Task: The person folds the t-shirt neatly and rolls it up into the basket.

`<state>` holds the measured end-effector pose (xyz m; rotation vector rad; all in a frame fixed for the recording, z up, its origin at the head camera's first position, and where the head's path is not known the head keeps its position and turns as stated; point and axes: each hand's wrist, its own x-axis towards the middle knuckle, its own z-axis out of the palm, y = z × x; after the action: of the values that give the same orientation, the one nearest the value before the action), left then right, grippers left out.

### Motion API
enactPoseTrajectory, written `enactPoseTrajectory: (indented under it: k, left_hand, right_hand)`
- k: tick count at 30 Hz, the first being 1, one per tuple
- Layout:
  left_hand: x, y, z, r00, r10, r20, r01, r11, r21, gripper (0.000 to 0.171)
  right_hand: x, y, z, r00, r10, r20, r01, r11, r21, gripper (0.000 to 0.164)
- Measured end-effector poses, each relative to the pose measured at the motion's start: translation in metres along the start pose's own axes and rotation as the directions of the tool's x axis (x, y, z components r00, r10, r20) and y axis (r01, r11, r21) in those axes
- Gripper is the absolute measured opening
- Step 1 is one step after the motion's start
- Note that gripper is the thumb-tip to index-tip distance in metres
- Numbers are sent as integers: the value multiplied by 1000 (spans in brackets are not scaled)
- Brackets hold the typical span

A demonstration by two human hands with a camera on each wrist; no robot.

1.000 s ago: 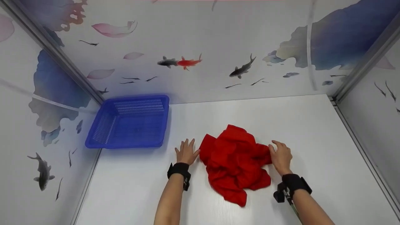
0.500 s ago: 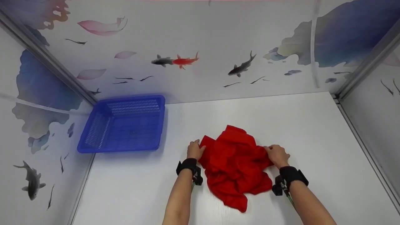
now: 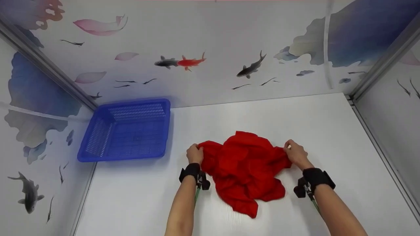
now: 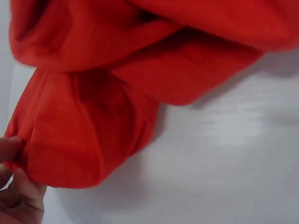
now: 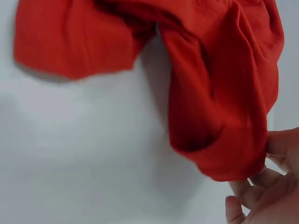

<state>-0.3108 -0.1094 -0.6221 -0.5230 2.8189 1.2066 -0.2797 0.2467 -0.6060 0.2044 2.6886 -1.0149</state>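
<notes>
A crumpled red garment [image 3: 246, 167] lies in a heap on the white table, with tube-like ends that look like sleeves. My left hand [image 3: 194, 154] pinches the end of its left part, drawn out from the heap. In the left wrist view, thumb and fingertips [image 4: 28, 189] hold the cloth's edge at the lower left. On the other side, my right hand [image 3: 296, 153] pinches the end of the right part. The right wrist view shows that hand's fingers [image 5: 268, 179] on the hem of a hollow tube of cloth. Folds hide the rest of the garment's shape.
A blue plastic basket [image 3: 136, 134] with slotted sides stands at the back left of the table [image 3: 262, 114]. Walls printed with fish and petals [image 3: 213, 39] border the table at the back, left and right. Each wrist wears a black strap with a small camera.
My left hand, spread beside the garment a second ago, has taken hold of its left end and drawn it left. My right hand has gripped the right end and moved slightly right.
</notes>
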Motion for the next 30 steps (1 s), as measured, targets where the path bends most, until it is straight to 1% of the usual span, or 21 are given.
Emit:
enactPoseTrajectory:
  k: [2,4,6,8,10,12,13,15,16,17,19,20,21,23,24,25,26,27,28,29,30]
  left_hand:
    - [6,-3,-8,997,-28,-65,28,1000,-7,21]
    - [10,-4,-20,991,-69,-116,67,997,-23,22]
    - [15,-7,-31,979,-76,-187,76,997,-7,22]
    - [19,-10,-41,965,-65,-255,79,996,45,22]
    - [22,-15,-48,954,-31,-300,70,990,121,21]
    - [23,-20,-51,945,18,-327,55,976,212,19]
    - [23,-24,-51,944,48,-327,42,964,261,19]
    - [23,-29,-49,940,117,-320,6,933,359,15]
    - [23,-31,-47,939,140,-315,-4,918,396,14]
    - [25,-35,-44,931,175,-322,-20,901,433,13]
    - [29,-42,-38,927,221,-303,-40,862,506,15]
    - [36,-53,-29,914,253,-318,-50,846,531,15]
    - [45,-65,-19,906,269,-328,-51,836,546,16]
    - [67,-96,4,888,311,-339,-65,815,576,20]
    - [77,-110,13,886,317,-339,-66,809,584,23]
    - [86,-122,21,896,301,-326,-67,818,572,23]
    - [99,-140,35,897,294,-330,-66,827,558,22]
    - [106,-149,40,907,280,-316,-67,834,547,22]
    - [109,-155,44,911,274,-307,-72,840,537,22]
    - [112,-158,46,922,249,-295,-67,856,513,23]
    - [117,-162,49,929,230,-291,-59,867,495,23]
  right_hand:
    - [2,6,-11,998,-32,-46,33,999,11,12]
    - [2,13,-24,993,-73,-92,77,996,37,12]
    - [2,22,-37,979,-132,-154,140,989,45,12]
    - [1,34,-50,956,-193,-222,202,979,17,10]
    - [-1,47,-60,933,-234,-272,231,972,-42,7]
    - [-5,63,-68,920,-258,-295,236,966,-110,8]
    - [-7,70,-70,918,-263,-297,230,963,-141,10]
    - [-11,83,-73,929,-250,-273,205,962,-181,14]
    - [-13,88,-73,938,-237,-254,192,963,-190,15]
    - [-15,92,-73,947,-224,-231,179,963,-200,16]
    - [-17,97,-72,963,-198,-181,157,964,-216,16]
    - [-18,98,-72,971,-187,-151,151,963,-222,15]
    - [-18,99,-73,978,-170,-119,141,965,-222,14]
    - [-19,96,-73,991,-125,-55,111,972,-205,12]
    - [-18,93,-73,996,-91,-27,84,980,-180,13]
    - [-17,89,-73,999,-54,-2,53,987,-151,14]
    - [-17,85,-74,1000,-13,10,14,992,-122,18]
    - [-16,82,-74,999,30,16,-28,995,-92,24]
    - [-15,78,-74,997,70,18,-68,995,-68,31]
    - [-14,75,-74,994,106,22,-104,993,-53,39]
    - [-12,72,-75,990,140,31,-138,989,-48,46]
